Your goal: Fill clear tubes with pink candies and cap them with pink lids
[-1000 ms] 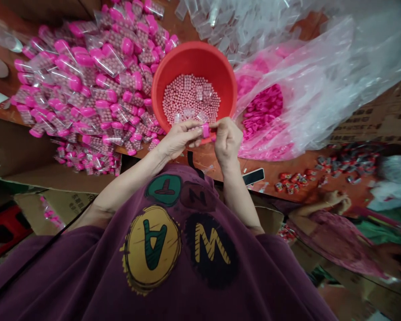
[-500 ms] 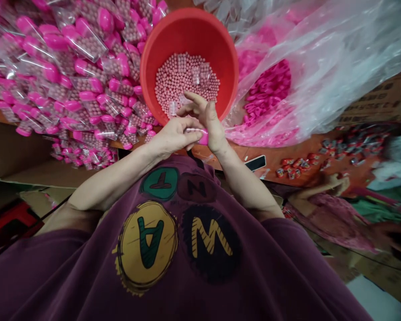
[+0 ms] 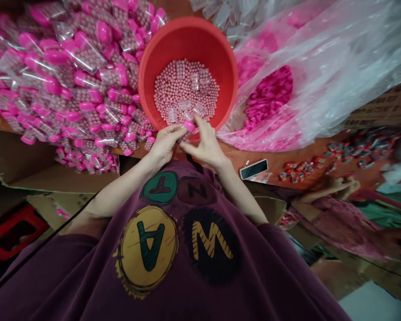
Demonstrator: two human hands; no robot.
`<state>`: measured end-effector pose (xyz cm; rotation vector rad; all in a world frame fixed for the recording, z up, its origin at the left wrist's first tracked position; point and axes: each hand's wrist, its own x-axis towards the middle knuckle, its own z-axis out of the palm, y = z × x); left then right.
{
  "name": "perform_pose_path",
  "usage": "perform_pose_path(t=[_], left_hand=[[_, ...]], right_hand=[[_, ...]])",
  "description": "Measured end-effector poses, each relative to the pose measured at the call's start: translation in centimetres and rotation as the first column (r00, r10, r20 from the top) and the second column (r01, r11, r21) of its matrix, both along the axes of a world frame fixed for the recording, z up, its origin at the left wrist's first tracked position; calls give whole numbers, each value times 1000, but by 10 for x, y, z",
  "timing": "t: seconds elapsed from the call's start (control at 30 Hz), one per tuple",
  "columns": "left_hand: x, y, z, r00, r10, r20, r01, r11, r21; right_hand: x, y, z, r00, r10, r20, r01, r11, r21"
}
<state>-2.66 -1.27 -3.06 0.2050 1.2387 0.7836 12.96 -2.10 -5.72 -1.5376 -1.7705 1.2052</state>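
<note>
Bottle [image 3: 188, 127], in left fingers [image 3: 175, 132]; right fingers [image 3: 203, 129] beside

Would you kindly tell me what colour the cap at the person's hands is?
The cap is bright pink, as the head view shows.

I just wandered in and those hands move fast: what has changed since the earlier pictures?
The right hand, first pinched near the cap, then spread open, now brings thumb and finger around the small container; whether they touch is unclear. The pink cap, which pointed right, now points toward the red bucket. The left hand kept its hold. Bucket, beads and phone stayed put.
</note>
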Motion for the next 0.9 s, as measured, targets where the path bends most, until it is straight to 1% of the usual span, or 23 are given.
perform_pose_path(t=[0.03,0.07,0.1,0.17,0.27,0.37,0.43,0.5,0.53,0.57,0.6,0.63,0.67,0.7,0.73,0.77,0.8,0.83,0.87,0.9], left_hand=[[2,1,0,1000,17,-10,-17,1000,-3],[4,2,0,1000,23,-17,-23,1000,-7],[5,2,1,1000,18,-20,-18,1000,-12],[9,3,3,999,-7,-32,6,1000,-16],[10,6,8,998,-39,-57,39,999,-5],[5,15,14,993,-41,-109,44,998,33],[-6,22,17,982,3,-188,18,994,111],[-26,28,20,943,90,-320,-10,970,244],[-40,31,21,901,157,-405,-20,946,322],[-54,34,23,830,241,-503,-19,914,406],[-68,37,24,722,348,-598,-10,870,493],[-81,41,25,592,443,-673,24,826,564],[-91,45,25,459,520,-720,73,786,614],[-96,50,24,358,572,-738,125,754,645],[-97,54,22,305,600,-739,180,726,664],[-92,59,18,315,599,-736,228,705,672],[-82,63,12,369,576,-730,269,685,677],[-68,66,4,442,535,-720,306,665,681],[-52,70,-5,529,449,-721,335,670,663],[-36,72,-16,571,387,-724,349,684,641]], right_hand=[[0,-5,3,989,81,125,-84,996,20],[-2,-8,5,968,116,224,-125,992,26],[-4,-10,5,950,122,286,-136,990,28],[-8,-10,2,943,100,319,-121,991,49],[-13,-4,-1,947,89,307,-130,985,115],[-26,7,2,954,68,293,-123,977,172],[-36,18,5,975,80,209,-123,971,204],[-42,33,3,989,134,61,-144,966,213],[-42,43,-2,989,148,-11,-143,970,197],[-38,53,-10,990,126,-58,-115,980,165],[-31,65,-19,996,62,-69,-54,991,119],[-23,77,-30,999,-36,-36,39,997,67],[-14,88,-42,985,-165,47,164,986,34],[-5,100,-53,958,-246,150,245,969,21],[3,110,-63,925,-286,250,294,956,9],[8,118,-72,890,-300,344,322,947,-8],[11,124,-80,861,-287,420,330,944,-29],[12,129,-86,839,-267,473,330,943,-53],[11,132,-92,828,-251,501,329,942,-72],[10,133,-97,828,-246,504,328,941,-79]])
